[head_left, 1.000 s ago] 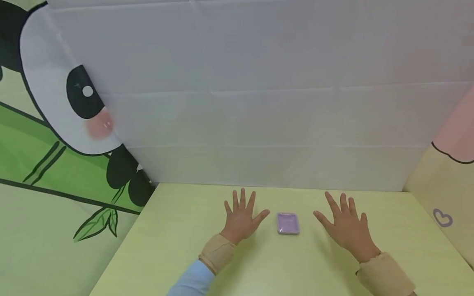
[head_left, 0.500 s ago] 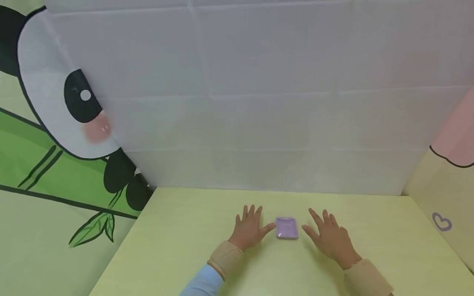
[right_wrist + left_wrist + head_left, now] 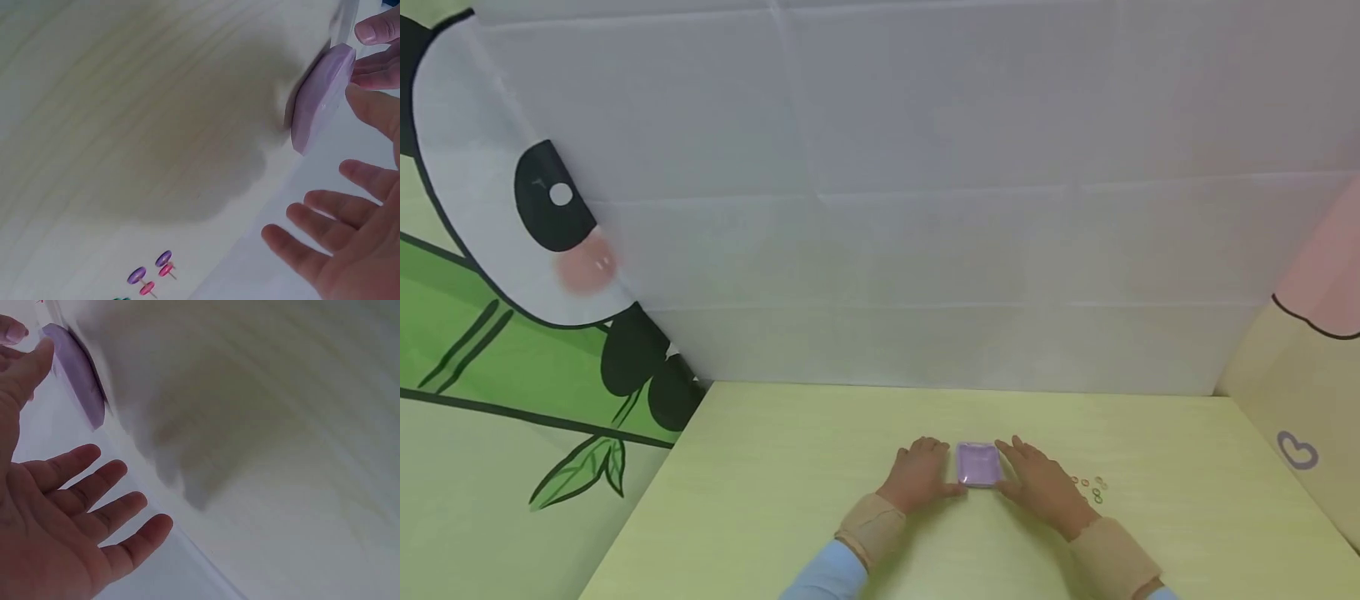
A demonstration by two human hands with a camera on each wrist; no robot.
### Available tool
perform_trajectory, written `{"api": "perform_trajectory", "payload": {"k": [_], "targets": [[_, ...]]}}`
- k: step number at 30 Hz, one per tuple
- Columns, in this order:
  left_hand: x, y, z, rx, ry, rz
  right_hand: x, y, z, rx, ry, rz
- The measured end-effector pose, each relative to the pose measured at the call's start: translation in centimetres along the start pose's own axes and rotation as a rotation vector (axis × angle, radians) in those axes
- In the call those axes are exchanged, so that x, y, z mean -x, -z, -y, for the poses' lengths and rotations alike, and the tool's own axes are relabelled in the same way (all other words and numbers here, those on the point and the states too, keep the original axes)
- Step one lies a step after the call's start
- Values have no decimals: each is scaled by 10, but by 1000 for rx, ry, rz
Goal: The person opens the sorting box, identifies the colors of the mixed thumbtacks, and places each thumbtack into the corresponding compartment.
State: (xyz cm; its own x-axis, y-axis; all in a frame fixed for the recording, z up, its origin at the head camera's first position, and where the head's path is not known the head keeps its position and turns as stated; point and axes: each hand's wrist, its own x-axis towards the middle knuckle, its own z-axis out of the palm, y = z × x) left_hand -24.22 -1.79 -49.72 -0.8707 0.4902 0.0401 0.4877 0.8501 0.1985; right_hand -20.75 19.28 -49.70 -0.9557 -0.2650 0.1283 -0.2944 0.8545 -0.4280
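Presently: left hand [image 3: 921, 475] and right hand [image 3: 1033, 482], one on each side of a small purple tray [image 3: 978, 463], fingers loose and only slightly bent, nothing yet clasped. Left thumb lies at the tray's left edge [image 3: 28, 365] and the right thumb close to its right edge; whether either truly touches cannot be told. Item: shallow rectangular dish with rounded corners and a low raised rim, glossy, seemingly empty, lying flat near the middle of the pale yellow-green table [image 3: 775, 500]. Handling, as judged: light, stiff moulded plastic or glazed ware, smooth enough to slide on the tabletop and to slip under a loose pinch; best taken by the two opposite rims, thumb over the lip and fingers beneath, kept level. Adjacent: small scatter of coloured pushpins [image 3: 152, 278] on the table just right of the right hand. Surround: white panel behind, panda-and-bamboo print at left.
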Motion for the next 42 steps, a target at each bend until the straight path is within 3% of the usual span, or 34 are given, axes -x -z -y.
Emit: {"api": "perform_trajectory", "payload": {"k": [14,19,24,42], "targets": [[-8,-14,-1,-6,-22,34,-16,-16,6,45,103,-13],[-7,-16,-1,-46,-33,10,-18,-16,5,24,136,4],[-9,-16,-1,-76,-52,-19,-19,-14,5,23,130,28],[-10,-11,-6,-121,-53,-12,-23,-5,0,-19,140,62]]}}
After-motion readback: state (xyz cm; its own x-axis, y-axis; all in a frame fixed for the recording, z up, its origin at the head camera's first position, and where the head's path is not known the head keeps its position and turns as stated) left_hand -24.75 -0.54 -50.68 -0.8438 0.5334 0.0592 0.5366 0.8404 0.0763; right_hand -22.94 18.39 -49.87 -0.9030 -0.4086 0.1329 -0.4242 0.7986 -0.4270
